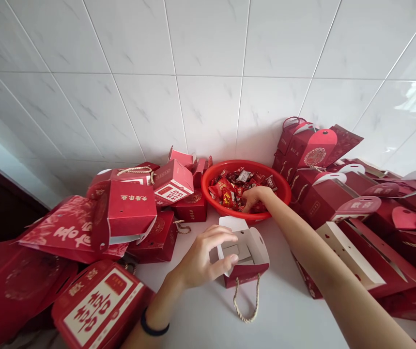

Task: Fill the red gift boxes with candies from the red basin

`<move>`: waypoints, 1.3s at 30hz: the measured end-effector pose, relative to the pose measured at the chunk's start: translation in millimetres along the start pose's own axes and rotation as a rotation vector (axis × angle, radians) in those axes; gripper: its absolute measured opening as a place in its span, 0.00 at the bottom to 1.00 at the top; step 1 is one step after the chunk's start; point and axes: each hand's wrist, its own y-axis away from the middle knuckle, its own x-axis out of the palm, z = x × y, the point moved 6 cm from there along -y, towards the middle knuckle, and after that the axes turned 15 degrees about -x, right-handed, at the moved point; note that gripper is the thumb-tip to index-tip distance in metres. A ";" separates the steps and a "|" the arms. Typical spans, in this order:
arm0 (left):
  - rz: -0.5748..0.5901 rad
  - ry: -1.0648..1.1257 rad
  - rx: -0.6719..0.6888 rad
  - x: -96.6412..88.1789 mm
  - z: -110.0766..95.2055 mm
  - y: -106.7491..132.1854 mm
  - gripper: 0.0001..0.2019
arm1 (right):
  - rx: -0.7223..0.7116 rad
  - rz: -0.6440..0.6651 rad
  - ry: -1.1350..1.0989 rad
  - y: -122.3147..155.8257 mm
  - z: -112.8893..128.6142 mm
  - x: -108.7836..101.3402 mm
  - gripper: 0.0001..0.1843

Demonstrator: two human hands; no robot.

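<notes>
A small red gift box (pixel 244 277) stands on the table with its flaps raised, and its pale inside looks bare. Its twisted rope handle (pixel 247 320) hangs down the near side. At the box's left edge is my left hand (pixel 206 254), thumb and fingers apart, holding nothing. My right hand (pixel 254 196) reaches into a red plastic basin (pixel 246 216) behind the box. Red-wrapped candies (pixel 225 186) fill the basin. The right fingertips are down among the wrappers, so whether they grip a candy is hidden.
Red gift boxes (pixel 131 203) lie piled at the left, some tipped over. More open gift boxes (pixel 327 198) are stacked at the right, close by my right forearm. A white tiled wall (pixel 208 106) rises behind the table (pixel 193 310).
</notes>
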 end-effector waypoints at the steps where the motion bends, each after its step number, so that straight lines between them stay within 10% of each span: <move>1: 0.001 0.002 0.000 0.0 0.4 -0.2 0.12 | 0.004 0.006 0.016 0.1 1.4 -0.5 0.24; 15: 0.010 -0.055 0.011 5.1 -1.6 2.1 0.13 | -0.001 -0.176 0.188 -10.9 44.9 -0.1 0.20; 25: 0.009 -0.058 -0.002 4.1 -1.6 3.0 0.12 | 0.059 -0.408 0.177 -1.2 16.8 -24.7 0.12; 39: 0.029 0.050 -0.010 4.5 0.7 2.3 0.11 | -0.190 -0.688 -0.544 19.0 26.8 -39.8 0.16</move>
